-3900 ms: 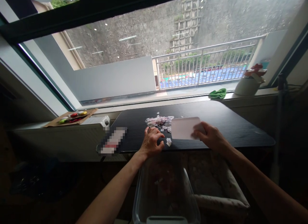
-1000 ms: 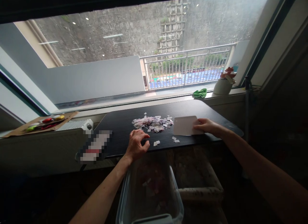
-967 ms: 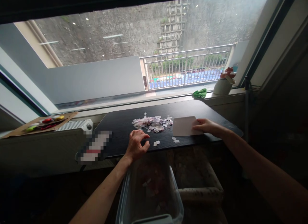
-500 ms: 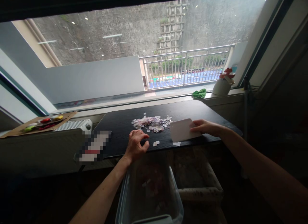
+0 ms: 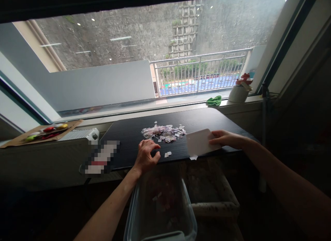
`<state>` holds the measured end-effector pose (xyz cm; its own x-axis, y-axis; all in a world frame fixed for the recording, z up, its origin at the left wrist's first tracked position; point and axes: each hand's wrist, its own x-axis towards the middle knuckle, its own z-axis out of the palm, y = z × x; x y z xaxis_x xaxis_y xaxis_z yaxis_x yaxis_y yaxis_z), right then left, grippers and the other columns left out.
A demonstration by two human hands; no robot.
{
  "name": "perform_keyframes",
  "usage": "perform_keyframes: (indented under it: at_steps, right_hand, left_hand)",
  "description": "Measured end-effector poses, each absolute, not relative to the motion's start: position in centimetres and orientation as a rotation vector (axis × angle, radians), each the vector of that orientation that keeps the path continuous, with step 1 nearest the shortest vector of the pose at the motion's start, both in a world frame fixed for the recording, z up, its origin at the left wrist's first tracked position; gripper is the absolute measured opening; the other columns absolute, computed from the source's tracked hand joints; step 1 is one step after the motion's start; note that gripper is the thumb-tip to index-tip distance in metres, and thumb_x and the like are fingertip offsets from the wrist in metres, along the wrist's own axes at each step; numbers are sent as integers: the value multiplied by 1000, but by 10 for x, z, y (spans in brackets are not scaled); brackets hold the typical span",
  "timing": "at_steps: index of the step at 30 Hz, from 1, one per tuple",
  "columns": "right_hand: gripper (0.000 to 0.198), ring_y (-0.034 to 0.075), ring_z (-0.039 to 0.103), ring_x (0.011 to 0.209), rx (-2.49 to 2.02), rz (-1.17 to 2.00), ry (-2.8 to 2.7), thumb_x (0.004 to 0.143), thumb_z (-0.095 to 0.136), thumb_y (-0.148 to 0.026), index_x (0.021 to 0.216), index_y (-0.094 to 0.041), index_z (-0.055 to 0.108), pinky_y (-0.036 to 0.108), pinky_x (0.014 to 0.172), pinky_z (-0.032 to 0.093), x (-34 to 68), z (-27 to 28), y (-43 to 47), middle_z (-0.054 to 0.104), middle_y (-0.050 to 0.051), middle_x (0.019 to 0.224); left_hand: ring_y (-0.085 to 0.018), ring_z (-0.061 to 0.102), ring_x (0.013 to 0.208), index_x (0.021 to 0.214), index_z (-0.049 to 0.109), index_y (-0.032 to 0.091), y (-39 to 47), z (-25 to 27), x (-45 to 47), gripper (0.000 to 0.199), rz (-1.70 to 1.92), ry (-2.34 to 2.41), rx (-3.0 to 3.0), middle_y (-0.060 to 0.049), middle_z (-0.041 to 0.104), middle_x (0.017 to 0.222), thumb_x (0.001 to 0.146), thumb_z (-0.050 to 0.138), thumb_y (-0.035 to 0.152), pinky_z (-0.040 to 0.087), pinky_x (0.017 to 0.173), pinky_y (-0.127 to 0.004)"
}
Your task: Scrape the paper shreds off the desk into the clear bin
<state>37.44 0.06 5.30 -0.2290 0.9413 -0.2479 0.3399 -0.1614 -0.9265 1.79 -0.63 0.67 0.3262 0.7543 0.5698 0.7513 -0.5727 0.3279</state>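
Scrap (image 5: 193, 158) now (seemingly) nearer tabletop (image 5: 204, 118) edge

A fine wood-like grain and a soft sheen are borne by the black tabletop (image 5: 204, 117), while a matt, papery look is given by the pale scraps (image 5: 162, 132) and a smooth, plastic-like face is presented by the white panel (image 5: 198, 143). Clear, glossy plastic is seen in the bin (image 5: 193, 218), crumpled cloth in the green rag (image 5: 214, 100), shiny metal in the railing (image 5: 199, 56) and a rough, stone-like surface in the grey wall (image 5: 129, 25).
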Motion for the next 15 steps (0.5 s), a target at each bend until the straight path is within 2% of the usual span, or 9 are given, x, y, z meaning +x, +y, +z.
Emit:
perform_keyframes:
  at_steps: [5, 8, 15]
  right_hand:
    - [40, 15, 61, 64, -1488, 1368, -1553, 52, 82, -36, 83, -15, 67, 25, 56, 44, 382, 52, 2, 69, 1, 73]
    - [39, 16, 61, 67, -1476, 1394, -1518, 51, 84, -33, 81, -15, 68, 26, 61, 46, 384, 53, 1, 70, 2, 76]
    - [38, 14, 60, 65, -1349, 1345, -1422, 51, 82, -28, 84, -17, 67, 25, 56, 45, 355, 52, 8, 69, 1, 75]
  left_hand:
    - [-24, 56, 99, 81, 65, 23, -6, 7, 18, 13, 1100, 1451, 2561, -2, 66, 83, 72, 55, 21, 33, 102, -47]
    - [-24, 56, 99, 81, 64, 23, -6, 7, 18, 14, 1096, 1452, 2562, -2, 66, 84, 72, 55, 21, 33, 102, -47]
    - [-24, 56, 100, 81, 64, 23, -7, 7, 18, 13, 1091, 1467, 2558, -3, 66, 86, 72, 55, 22, 33, 102, -48]
